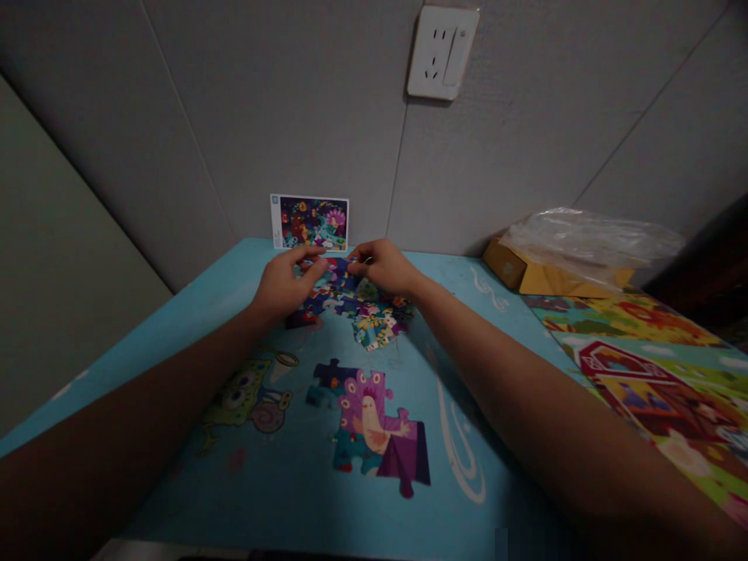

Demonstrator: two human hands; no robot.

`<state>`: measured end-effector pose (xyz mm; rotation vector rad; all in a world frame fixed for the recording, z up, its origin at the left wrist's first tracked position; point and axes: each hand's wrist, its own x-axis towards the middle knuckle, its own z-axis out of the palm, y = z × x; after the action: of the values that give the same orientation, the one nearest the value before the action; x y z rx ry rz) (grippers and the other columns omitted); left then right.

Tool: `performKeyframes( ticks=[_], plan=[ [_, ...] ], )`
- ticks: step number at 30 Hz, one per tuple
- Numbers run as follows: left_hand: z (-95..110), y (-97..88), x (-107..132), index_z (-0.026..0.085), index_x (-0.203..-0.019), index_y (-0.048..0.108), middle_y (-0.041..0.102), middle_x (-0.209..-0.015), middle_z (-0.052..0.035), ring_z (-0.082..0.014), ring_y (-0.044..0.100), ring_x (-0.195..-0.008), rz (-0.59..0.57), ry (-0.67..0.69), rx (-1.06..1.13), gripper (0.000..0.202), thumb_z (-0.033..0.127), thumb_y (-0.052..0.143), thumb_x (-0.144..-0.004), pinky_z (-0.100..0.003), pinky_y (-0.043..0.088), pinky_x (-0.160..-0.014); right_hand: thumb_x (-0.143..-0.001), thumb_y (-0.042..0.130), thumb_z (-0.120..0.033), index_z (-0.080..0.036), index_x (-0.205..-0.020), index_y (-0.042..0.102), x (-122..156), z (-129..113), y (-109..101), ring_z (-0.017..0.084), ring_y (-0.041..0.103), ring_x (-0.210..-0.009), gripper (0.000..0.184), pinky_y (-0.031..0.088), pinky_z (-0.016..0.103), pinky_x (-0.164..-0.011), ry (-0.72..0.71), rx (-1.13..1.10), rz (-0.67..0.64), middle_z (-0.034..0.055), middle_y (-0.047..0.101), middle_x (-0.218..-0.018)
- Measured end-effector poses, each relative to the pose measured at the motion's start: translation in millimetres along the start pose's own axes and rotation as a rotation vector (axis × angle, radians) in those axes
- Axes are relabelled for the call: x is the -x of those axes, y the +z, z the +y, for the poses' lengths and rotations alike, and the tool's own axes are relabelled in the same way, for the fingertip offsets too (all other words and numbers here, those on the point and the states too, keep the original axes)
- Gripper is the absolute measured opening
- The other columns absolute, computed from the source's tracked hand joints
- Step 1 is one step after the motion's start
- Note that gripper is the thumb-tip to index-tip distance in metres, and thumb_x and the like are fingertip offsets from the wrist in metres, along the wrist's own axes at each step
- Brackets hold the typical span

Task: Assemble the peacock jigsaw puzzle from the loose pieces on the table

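Both my hands reach to the far side of a light blue cartoon-printed table (175,343). My left hand (286,282) and my right hand (382,267) have their fingers closed in a pinch on a dark blue jigsaw piece (339,269) held between them. It hovers just over a pile of loose and partly joined puzzle pieces (368,315). Nearer to me lies a joined puzzle section (374,425), purple with a pale bird figure. The puzzle's reference picture card (309,222) leans against the wall behind my hands.
A yellow cardboard box (526,273) with a crumpled clear plastic bag (584,234) on it sits at the back right. A colourful printed mat (643,366) covers the table's right side. A white wall socket (441,51) is on the grey wall above.
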<state>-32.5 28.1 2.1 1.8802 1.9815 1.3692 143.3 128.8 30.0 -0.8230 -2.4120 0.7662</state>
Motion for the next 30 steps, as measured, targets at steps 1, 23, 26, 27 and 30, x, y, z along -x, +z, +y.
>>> performKeyframes(
  ticks=[1, 23, 26, 27, 30],
  plan=[
    [4, 0.6, 1, 0.016, -0.107, 0.070, 0.072, -0.095, -0.0080, -0.0221, 0.065, -0.086, -0.001, -0.014, 0.113, 0.039, 0.045, 0.060, -0.083, -0.034, 0.052, -0.079, -0.081, 0.066, -0.014, -0.010, -0.091, 0.071, -1, -1, 0, 0.013, 0.058, -0.069, 0.011, 0.043, 0.025, -0.067, -0.034, -0.087, -0.036, 0.0038, 0.068, -0.077],
    [39, 14.7, 32, 0.017, -0.099, 0.049, 0.071, -0.066, -0.0004, -0.0101, 0.055, -0.044, -0.609, -0.014, 0.580, 0.032, 0.043, 0.062, -0.085, -0.020, 0.040, -0.046, -0.092, 0.055, -0.040, -0.015, -0.081, 0.068, 113, -14, 14, 0.013, 0.050, -0.061, 0.030, 0.034, 0.027, -0.058, 0.031, -0.207, 0.340, 0.0021, 0.060, -0.067],
    [40, 9.1, 30, 0.016, -0.077, 0.052, 0.068, -0.061, -0.0019, -0.0075, 0.048, -0.042, -0.639, 0.034, 0.497, 0.029, 0.043, 0.058, -0.086, -0.019, 0.034, -0.042, -0.091, 0.055, -0.037, -0.016, -0.082, 0.070, 110, -18, 15, 0.013, 0.050, -0.062, 0.028, 0.034, 0.028, -0.060, 0.025, -0.168, 0.295, 0.0026, 0.061, -0.068],
    [40, 7.1, 30, 0.016, -0.072, 0.053, 0.067, -0.058, -0.0018, -0.0073, 0.047, -0.042, -0.652, 0.048, 0.471, 0.030, 0.042, 0.057, -0.087, -0.019, 0.033, -0.042, -0.091, 0.056, -0.037, -0.016, -0.082, 0.071, 109, -18, 15, 0.013, 0.050, -0.062, 0.027, 0.034, 0.028, -0.060, 0.031, -0.167, 0.280, 0.0027, 0.062, -0.068],
    [38, 2.6, 28, 0.015, -0.066, 0.055, 0.063, -0.052, -0.0010, -0.0072, 0.044, -0.043, -0.659, 0.099, 0.421, 0.033, 0.039, 0.052, -0.089, -0.019, 0.032, -0.043, -0.090, 0.058, -0.039, -0.016, -0.084, 0.072, 108, -13, 18, 0.013, 0.050, -0.060, 0.028, 0.033, 0.029, -0.059, 0.054, -0.185, 0.277, 0.0022, 0.063, -0.067]
  ],
)
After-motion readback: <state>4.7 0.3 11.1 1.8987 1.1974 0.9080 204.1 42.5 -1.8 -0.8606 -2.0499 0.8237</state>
